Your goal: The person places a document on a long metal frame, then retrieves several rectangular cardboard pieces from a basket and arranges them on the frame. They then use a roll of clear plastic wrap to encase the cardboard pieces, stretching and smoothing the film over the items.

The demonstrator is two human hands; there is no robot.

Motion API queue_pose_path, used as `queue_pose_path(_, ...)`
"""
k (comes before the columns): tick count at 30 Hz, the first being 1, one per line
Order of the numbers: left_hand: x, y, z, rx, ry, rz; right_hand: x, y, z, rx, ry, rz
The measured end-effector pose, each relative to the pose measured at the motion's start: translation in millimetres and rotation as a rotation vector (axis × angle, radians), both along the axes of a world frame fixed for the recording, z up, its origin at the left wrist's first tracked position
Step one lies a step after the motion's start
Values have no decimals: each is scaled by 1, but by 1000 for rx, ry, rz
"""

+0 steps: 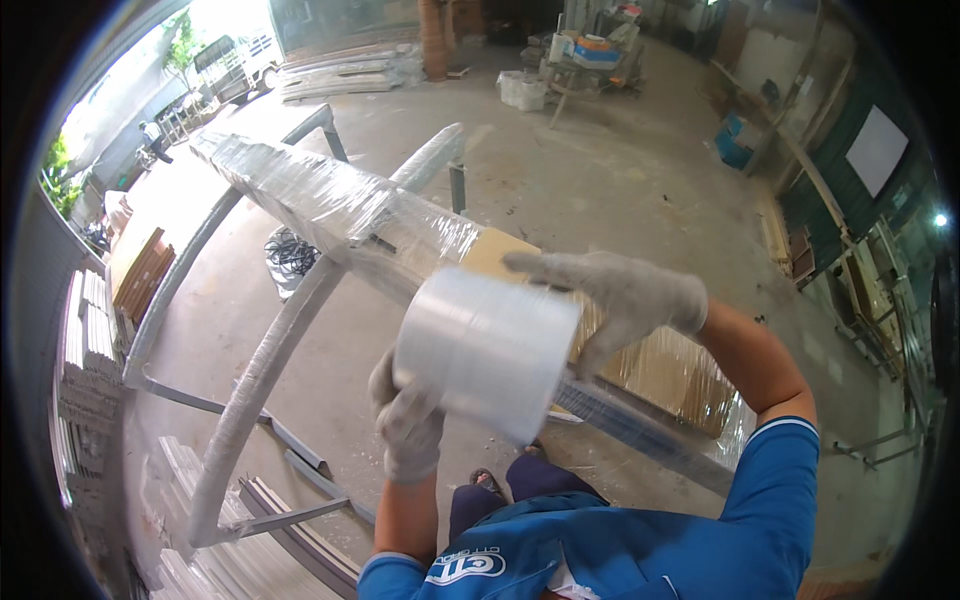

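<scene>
A wide roll of clear stretch film (487, 350), somewhat blurred by motion, is in front of me. My left hand (408, 420), in a pale work glove, is closed on its lower left end. My right hand (625, 295), gloved too, has its fingers stretched and apart by the roll's right end, over the bundle. Whether it touches either one, I cannot tell. The long bundle (320, 190) runs from far left to near right, sheathed in shiny film. Brown cardboard (665, 375) shows through the film at its near end. The roll hides part of its middle.
Metal stands with wrapped bars (275, 360) carry the bundle. Stacked white strips (90, 330) and brown boards (143, 270) line the left. Coiled black cord (290, 255) lies beneath. A cluttered table (590, 65) stands far off; a blue bin (735, 142) sits back right.
</scene>
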State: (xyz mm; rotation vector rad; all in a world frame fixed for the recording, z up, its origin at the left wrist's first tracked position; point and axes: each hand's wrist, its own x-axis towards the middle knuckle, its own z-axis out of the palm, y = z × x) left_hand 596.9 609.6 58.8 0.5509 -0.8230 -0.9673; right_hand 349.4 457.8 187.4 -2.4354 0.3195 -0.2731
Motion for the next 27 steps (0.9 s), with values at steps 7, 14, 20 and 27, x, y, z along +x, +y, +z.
queue_pose_path(7,10,-87,-32,-7,-63,382,-57,-91,9,-935,-347,-445)
queue_pose_path(14,-52,-111,-232,620,167,-8,-91,-173,-161,-1061,-144,-316)
queue_pose_path(20,-98,-137,-288,749,180,-122,-72,-144,-293,-698,399,-47)
queue_pose_path(27,9,-16,-219,832,-272,-180,-72,-142,-125,-514,303,-145)
